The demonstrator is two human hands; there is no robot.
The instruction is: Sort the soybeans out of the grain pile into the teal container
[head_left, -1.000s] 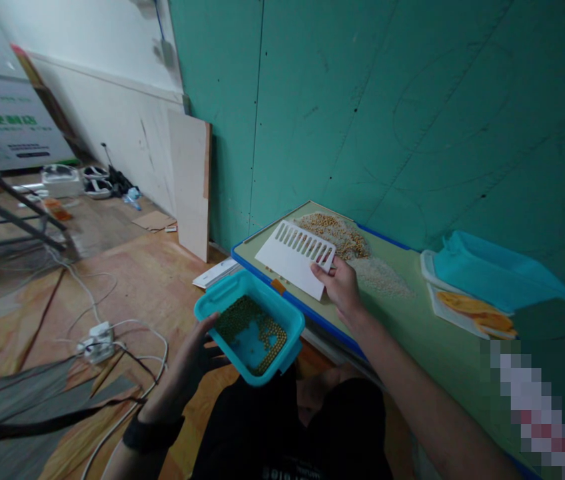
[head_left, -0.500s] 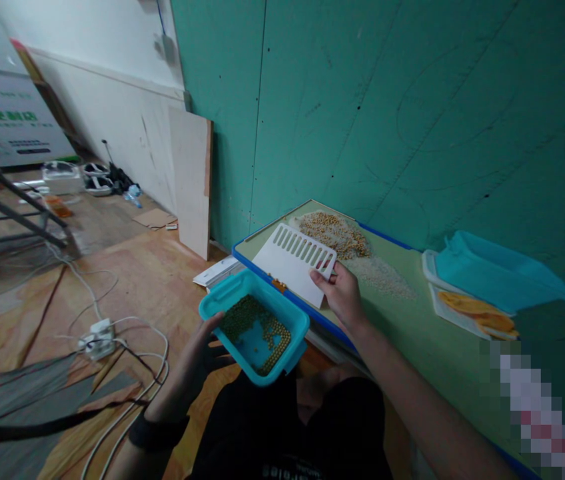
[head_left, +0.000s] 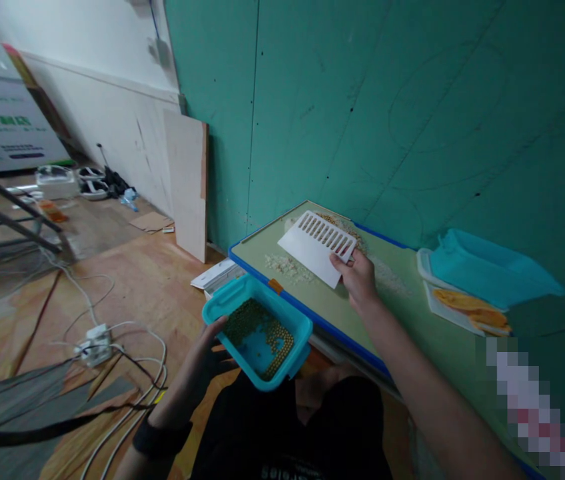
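Note:
My left hand (head_left: pixel 207 360) grips a turquoise plastic bin (head_left: pixel 298 317) by its near left side, thumb over the rim. Dark green beans and yellow soybeans (head_left: pixel 282 340) lie inside, with part of the bottom bare. The bin sits against the table's blue edge, just below the tabletop. My right hand (head_left: pixel 357 277) is closed on the corner of a white slotted scraper (head_left: pixel 310 248), tilted above the table. Behind the scraper is a partly hidden pile of soybeans and pale grains (head_left: pixel 335 219). A patch of pale grains (head_left: pixel 290 268) lies between scraper and bin.
On the right of the green-topped table (head_left: pixel 412 340) stand another turquoise bin (head_left: pixel 492 270) and an orange cloth (head_left: pixel 472 308) on a white tray. A green wall (head_left: pixel 337 100) rises behind. Cables and a power strip (head_left: pixel 95 345) lie on the floor at left.
My right hand has moved the scraper back and right, away from the bin. The pale grain patch near the edge now shows; soybeans by the orange clip are gone. The bin stays held.

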